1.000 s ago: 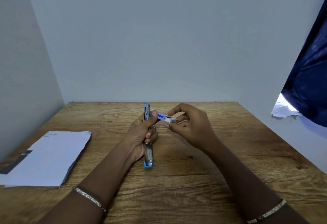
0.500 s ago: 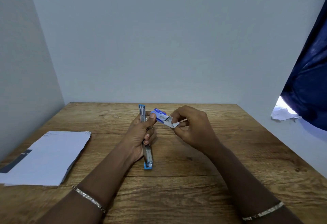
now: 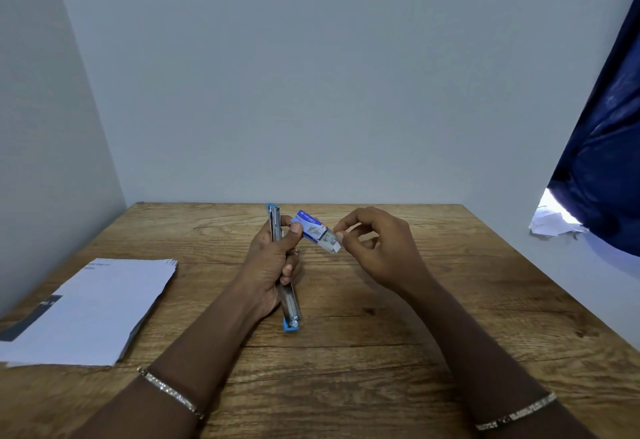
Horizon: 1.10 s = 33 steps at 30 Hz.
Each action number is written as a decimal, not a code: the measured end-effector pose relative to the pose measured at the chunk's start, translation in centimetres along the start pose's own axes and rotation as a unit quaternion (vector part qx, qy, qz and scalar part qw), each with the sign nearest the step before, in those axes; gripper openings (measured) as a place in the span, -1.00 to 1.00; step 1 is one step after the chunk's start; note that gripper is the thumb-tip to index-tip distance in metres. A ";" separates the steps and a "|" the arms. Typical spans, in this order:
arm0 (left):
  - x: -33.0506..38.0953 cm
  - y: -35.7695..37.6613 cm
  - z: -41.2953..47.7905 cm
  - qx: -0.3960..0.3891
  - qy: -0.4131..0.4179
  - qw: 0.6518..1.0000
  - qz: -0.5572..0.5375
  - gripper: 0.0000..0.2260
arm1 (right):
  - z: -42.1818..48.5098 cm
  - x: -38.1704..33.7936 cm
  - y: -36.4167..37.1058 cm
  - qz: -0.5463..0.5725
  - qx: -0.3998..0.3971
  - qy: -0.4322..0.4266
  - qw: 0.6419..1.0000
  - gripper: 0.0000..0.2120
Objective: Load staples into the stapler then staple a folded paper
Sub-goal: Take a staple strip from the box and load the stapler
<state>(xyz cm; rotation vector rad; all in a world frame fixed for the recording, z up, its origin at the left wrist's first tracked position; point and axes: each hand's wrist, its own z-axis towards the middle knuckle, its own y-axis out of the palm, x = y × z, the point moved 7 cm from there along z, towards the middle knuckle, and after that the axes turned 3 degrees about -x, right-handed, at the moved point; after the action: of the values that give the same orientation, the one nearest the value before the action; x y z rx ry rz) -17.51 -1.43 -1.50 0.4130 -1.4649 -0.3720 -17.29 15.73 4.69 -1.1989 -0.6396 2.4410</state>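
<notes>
A: Two things sit in the left hand at once: the stapler, swung open into one long bar, and the staple box pinned by the thumb against the stapler's far end.

B: And the right hand?

A: Its fingertips are closed in a pinch at the box's open white end, on the side away from the stapler. Whether they have the flap or a strip of staples, I cannot tell.

B: How will the box handle?

A: I judge it light, thin card, easy to crush. Best held by its long sides, not squeezed flat. The staples inside would be stiff as a strip but brittle; a bend snaps the glue line. Take a strip near its middle, by the sides.

B: The stapler?

A: Metal channel with blue plastic at both ends, so rigid and probably the heaviest thing here. The left fingers wrap its middle; its near end rests on the table. That grip looks steady, though the smooth metal could slip.

B: The paper?

A: Well left of the stapler, flat on the table, untouched. It is soft, so pinch it at the edge.
</notes>
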 end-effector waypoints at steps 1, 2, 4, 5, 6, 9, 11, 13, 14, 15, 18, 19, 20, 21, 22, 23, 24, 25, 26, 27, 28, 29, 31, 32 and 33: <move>0.0 0.1 -0.1 -0.004 0.005 1.000 0.009 -0.93 | 0.0 0.0 0.1 -0.014 -0.006 -0.003 1.000 -0.94; 0.1 0.2 -0.2 -0.007 0.011 1.000 0.019 -0.93 | 0.0 0.0 0.2 -0.030 -0.011 -0.005 0.999 -0.93; 0.2 0.4 -0.3 -0.010 0.024 0.999 0.038 -0.92 | -0.1 0.0 0.3 -0.059 -0.011 -0.002 0.998 -0.92; 0.2 0.5 -0.3 -0.009 0.027 0.999 0.044 -0.92 | -0.1 0.0 0.3 -0.068 -0.009 0.002 0.998 -0.93; 0.2 0.5 -0.4 -0.008 0.028 0.998 0.046 -0.92 | 0.0 0.0 0.3 -0.074 -0.007 0.008 0.997 -0.94; -0.1 0.6 -0.4 -0.006 0.026 0.999 0.037 -0.91 | 0.0 0.1 0.3 -0.086 -0.009 0.029 0.996 -0.94; -0.2 0.5 -0.4 -0.004 0.024 0.999 0.045 -0.91 | 0.0 0.1 0.4 -0.081 -0.013 0.045 0.996 -0.92; -0.3 0.5 -0.3 -0.003 0.022 0.998 0.052 -0.91 | -0.1 0.2 0.5 -0.079 -0.020 0.061 0.995 -0.91; -0.3 0.5 -0.3 -0.003 0.020 0.999 0.050 -0.91 | -0.2 0.2 0.6 -0.080 -0.024 0.068 0.994 -0.91; -0.4 0.6 -0.3 -0.005 0.019 0.999 0.048 -0.91 | -0.2 0.2 0.6 -0.082 -0.028 0.074 0.994 -0.91; -0.4 0.7 -0.3 -0.012 0.020 0.999 0.043 -0.92 | -0.2 0.2 0.8 -0.081 -0.034 0.085 0.993 -0.90; -0.4 0.7 -0.3 -0.012 0.019 0.999 0.042 -0.92 | -0.3 0.1 0.9 -0.080 -0.034 0.086 0.992 -0.89; -0.4 0.7 -0.3 -0.013 0.018 0.999 0.041 -0.92 | -0.3 0.1 0.9 -0.079 -0.035 0.088 0.992 -0.88; -0.5 0.7 -0.4 -0.013 0.018 0.999 0.041 -0.92 | -0.3 0.1 0.9 -0.078 -0.036 0.091 0.992 -0.87; -0.5 0.7 -0.4 -0.013 0.017 0.999 0.042 -0.92 | -0.3 0.1 1.0 -0.075 -0.037 0.094 0.992 -0.87; -0.5 0.7 -0.4 -0.013 0.017 0.999 0.040 -0.92 | -0.3 0.1 1.0 -0.074 -0.038 0.096 0.992 -0.87; -0.4 0.8 -0.4 -0.013 0.015 0.999 0.039 -0.92 | -0.3 0.1 1.0 -0.074 -0.039 0.097 0.992 -0.88; -0.5 0.8 -0.3 -0.013 0.013 0.999 0.038 -0.92 | -0.2 0.2 1.1 -0.075 -0.039 0.097 0.992 -0.88; -0.5 0.8 -0.3 -0.013 0.011 0.999 0.039 -0.92 | -0.2 0.1 1.1 -0.078 -0.039 0.096 0.992 -0.89; -0.5 0.8 -0.3 -0.012 0.010 0.999 0.041 -0.92 | -0.2 0.1 1.2 -0.080 -0.040 0.094 0.991 -0.89; -0.4 0.7 -0.3 -0.010 0.009 0.999 0.043 -0.92 | -0.2 0.1 1.3 -0.084 -0.041 0.092 0.991 -0.89; -0.4 0.7 -0.3 -0.009 0.008 0.999 0.044 -0.92 | -0.2 0.0 1.4 -0.090 -0.042 0.089 0.991 -0.90; -0.4 0.7 -0.4 -0.007 0.005 0.999 0.045 -0.92 | -0.2 0.0 1.6 -0.105 -0.045 0.084 0.990 -0.90; -0.4 0.7 -0.4 -0.006 0.003 0.999 0.045 -0.92 | -0.2 -0.1 1.6 -0.107 -0.047 0.083 0.990 -0.90; -0.4 0.8 -0.5 -0.005 0.000 0.999 0.043 -0.92 | -0.1 -0.1 1.7 -0.106 -0.049 0.084 0.990 -0.90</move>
<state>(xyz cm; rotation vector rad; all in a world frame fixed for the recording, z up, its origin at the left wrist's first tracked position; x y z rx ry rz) -17.09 -0.56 -1.49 0.3408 -1.4745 -0.3091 -17.33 14.34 3.77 -1.2867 -0.8008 2.1313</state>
